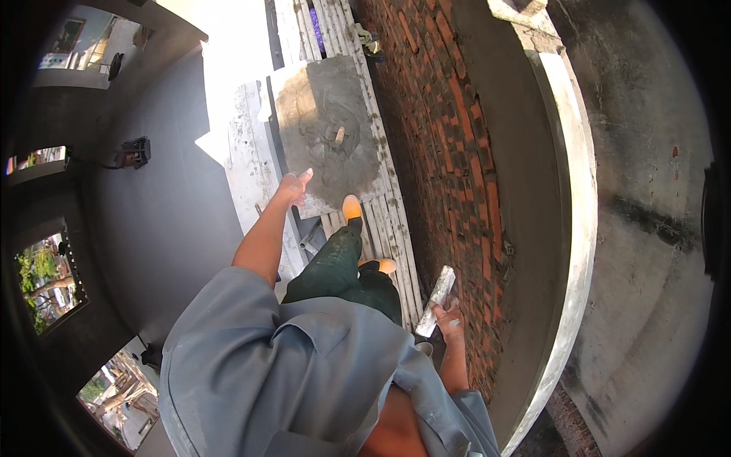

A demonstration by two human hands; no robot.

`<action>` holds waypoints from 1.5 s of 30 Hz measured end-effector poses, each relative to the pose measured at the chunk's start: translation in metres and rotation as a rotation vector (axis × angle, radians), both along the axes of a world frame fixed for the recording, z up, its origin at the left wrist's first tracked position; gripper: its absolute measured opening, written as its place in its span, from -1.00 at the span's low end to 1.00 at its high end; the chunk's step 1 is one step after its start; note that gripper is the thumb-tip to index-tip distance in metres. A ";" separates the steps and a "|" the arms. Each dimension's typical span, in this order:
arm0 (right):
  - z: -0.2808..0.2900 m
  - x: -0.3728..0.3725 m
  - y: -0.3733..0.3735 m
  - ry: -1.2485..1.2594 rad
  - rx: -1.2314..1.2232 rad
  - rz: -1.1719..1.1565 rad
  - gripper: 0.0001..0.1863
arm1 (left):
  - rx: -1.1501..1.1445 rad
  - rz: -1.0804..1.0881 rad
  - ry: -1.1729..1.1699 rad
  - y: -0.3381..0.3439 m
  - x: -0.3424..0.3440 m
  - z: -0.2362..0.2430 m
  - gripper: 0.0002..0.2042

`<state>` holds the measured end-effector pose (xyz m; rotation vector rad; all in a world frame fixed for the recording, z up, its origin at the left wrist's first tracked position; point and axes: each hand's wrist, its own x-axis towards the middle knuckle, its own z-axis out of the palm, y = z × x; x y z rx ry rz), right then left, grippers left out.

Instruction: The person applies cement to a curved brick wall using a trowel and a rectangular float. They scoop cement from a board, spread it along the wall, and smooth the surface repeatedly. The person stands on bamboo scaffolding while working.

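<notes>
The grey shirt [304, 381] is nearest to me. I see the right hand [451, 317] gripping the white float [439, 288], its long axis slanting forward beside the wall [466, 190]; the left hand [294, 189], loose and apparently empty, is nearer the board [293, 95].

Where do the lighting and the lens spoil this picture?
In the head view, the area up and left of the mortar board is blown out to white; in the head view, pale haze veils the grey surface at left; in the head view, the pale strip at right bows, likely lens distortion, and the corners go black.
</notes>
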<state>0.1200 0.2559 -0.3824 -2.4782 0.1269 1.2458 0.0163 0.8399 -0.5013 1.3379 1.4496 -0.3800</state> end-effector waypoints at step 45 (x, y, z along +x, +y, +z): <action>-0.327 0.059 0.140 0.324 0.308 -0.151 -0.13 | 0.406 -0.179 0.214 -0.008 -0.029 -0.409 -0.51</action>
